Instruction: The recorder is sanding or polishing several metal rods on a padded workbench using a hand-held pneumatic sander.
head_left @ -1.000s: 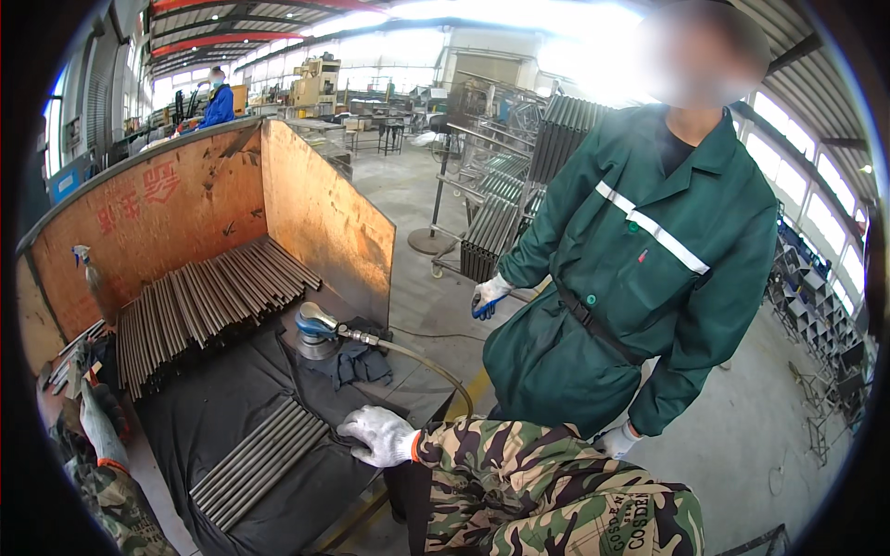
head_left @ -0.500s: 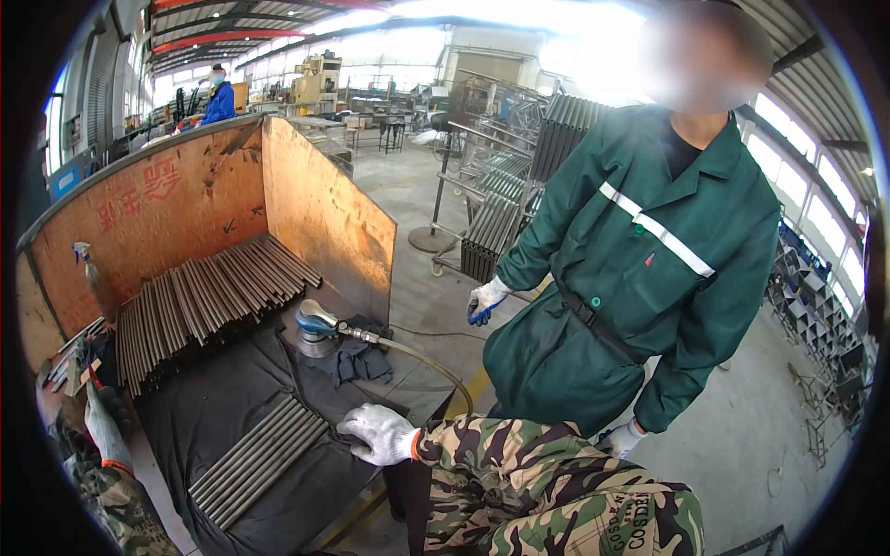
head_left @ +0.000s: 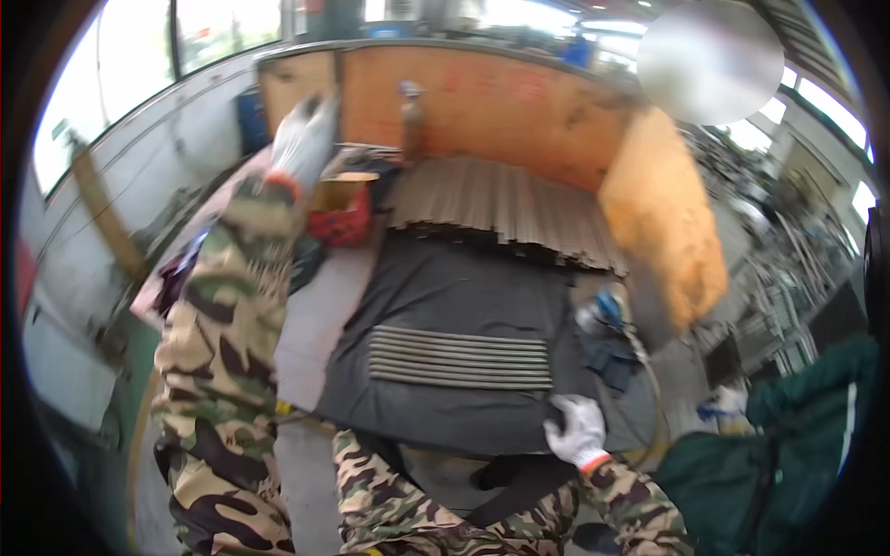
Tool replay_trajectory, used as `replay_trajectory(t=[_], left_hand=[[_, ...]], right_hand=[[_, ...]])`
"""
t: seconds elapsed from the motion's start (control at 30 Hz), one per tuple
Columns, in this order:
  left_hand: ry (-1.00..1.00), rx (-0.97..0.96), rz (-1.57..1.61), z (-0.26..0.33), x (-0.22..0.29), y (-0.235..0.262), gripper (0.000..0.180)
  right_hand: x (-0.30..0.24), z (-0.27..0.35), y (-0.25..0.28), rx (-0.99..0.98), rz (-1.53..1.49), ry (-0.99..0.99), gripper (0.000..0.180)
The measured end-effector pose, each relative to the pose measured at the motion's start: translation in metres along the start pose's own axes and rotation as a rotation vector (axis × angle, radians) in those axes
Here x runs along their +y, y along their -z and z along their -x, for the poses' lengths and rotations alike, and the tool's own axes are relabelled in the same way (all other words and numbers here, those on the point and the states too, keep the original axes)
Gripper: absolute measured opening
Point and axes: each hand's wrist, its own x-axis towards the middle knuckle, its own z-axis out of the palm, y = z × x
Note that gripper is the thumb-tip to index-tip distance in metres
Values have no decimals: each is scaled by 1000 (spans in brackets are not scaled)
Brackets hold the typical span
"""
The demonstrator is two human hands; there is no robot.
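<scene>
My left hand (head_left: pixel 304 144), in a white glove, reaches out at the far left, near the wooden side panel. Motion smears its fingers, and I cannot make out anything in it. My right hand (head_left: pixel 577 431), gloved too, rests by the near right edge of the black cloth (head_left: pixel 445 278). Its thumb and fingers are apart, with nothing between them. Just up and left of it, several slim metal tubes (head_left: pixel 459 359) lie side by side on the cloth. Behind them is a large stack of similar tubes (head_left: pixel 501 204).
A blue-topped sander (head_left: pixel 601 313) with a hose sits on the right beside a dark rag (head_left: pixel 610 360). Orange-brown wooden boards (head_left: pixel 519 102) wall the back and right. A spray bottle (head_left: pixel 411 116) and a red box (head_left: pixel 341 215) stand at left. A green-clad person (head_left: pixel 788 454) is close at right.
The view has swung left, toward the table. My left arm now stretches farther forward. My right hand stays by the cloth's near edge, and the row of tubes still lies on the cloth.
</scene>
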Motion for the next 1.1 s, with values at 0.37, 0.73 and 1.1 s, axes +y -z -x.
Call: replay_trajectory(t=[0.37,0.73,1.1], left_hand=[[-482,-439,-329,117,-32,9,49],[-403,-1031,-524,330,-61,-84,141],[-566,-852,-456,347,-90,-86,128]], right_hand=[[-28,-21,2,-130,-112,-13,45],[-19,-11,-16,-92,-97,-77,51],[-21,-11,-20,-74,-93,-53,49]])
